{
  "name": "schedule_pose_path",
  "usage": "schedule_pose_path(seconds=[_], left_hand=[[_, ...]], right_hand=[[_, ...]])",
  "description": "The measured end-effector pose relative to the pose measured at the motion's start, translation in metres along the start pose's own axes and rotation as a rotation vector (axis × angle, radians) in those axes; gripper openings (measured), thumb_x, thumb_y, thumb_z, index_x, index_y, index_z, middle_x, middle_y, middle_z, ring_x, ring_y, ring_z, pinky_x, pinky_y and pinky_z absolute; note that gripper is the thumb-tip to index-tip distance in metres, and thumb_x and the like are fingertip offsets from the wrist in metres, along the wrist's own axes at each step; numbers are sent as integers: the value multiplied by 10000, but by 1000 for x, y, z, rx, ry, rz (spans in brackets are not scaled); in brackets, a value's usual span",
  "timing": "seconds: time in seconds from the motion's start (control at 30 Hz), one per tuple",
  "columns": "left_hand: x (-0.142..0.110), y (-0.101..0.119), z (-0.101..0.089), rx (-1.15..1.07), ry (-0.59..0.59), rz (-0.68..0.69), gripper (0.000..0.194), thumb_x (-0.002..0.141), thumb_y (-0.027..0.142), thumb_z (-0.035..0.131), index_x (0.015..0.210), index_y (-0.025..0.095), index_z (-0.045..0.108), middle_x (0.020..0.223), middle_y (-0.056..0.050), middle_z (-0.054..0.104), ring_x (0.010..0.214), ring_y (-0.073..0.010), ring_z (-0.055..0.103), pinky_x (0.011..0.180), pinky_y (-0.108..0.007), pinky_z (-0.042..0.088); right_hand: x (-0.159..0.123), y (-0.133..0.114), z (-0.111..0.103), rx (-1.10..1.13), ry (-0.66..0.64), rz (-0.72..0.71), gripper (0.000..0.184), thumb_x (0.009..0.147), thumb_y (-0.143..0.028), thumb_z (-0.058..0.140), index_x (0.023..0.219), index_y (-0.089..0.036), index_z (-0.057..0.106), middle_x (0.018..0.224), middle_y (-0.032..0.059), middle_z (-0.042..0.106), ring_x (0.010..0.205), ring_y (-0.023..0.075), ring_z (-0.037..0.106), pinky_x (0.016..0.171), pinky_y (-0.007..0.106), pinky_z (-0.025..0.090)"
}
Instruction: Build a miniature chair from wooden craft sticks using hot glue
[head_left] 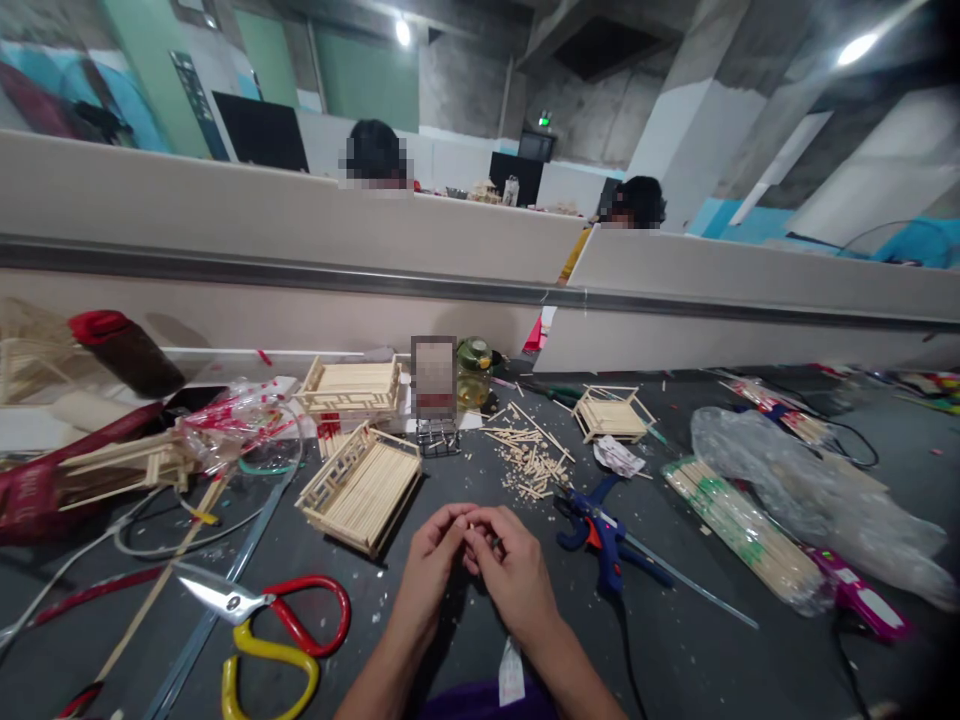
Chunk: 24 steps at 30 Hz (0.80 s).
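Note:
My left hand and my right hand meet low over the dark table, fingertips pinched together. Something tiny and pale shows between them, too small to make out. Just left of them a small tray-like model made of thin wooden sticks rests on the table. Beyond my fingers lies a loose pile of short cut sticks. To the right of my right hand is a blue glue gun with a clear glue stick in its back. Scissors with one red and one yellow handle lie open at lower left.
Further back stand two more stick models, one at left and one at right. A green-lidded jar is near the low partition. Bagged sticks lie right; cables, a red bag and a bottle crowd the left.

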<state>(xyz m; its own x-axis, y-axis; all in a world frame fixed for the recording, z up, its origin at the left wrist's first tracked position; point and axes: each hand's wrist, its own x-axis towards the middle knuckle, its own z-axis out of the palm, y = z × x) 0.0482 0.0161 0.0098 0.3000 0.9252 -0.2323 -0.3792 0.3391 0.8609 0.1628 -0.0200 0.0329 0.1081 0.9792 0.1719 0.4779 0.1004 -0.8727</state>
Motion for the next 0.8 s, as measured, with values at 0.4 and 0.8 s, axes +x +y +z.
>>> schedule_pose_path(seconds=[0.4, 0.8], left_hand=[[1, -2, -2, -6, -84, -94, 334, 722, 339, 771, 966, 117, 716, 724, -47, 673, 521, -89, 547, 489, -194, 445], [-1, 3, 2, 37, 20, -69, 366, 601, 323, 853, 887, 116, 756, 826, -113, 736, 698, -178, 654, 577, -233, 494]], right_hand=[[-7, 9, -10, -44, 28, 43, 126, 908, -209, 533, 907, -210, 659, 854, 21, 656, 762, 155, 634, 668, 233, 465], [-10, 12, -6, 46, 54, 87, 180, 923, -266, 509, 1010, -211, 656, 911, 45, 713, 769, 168, 681, 644, 230, 522]])
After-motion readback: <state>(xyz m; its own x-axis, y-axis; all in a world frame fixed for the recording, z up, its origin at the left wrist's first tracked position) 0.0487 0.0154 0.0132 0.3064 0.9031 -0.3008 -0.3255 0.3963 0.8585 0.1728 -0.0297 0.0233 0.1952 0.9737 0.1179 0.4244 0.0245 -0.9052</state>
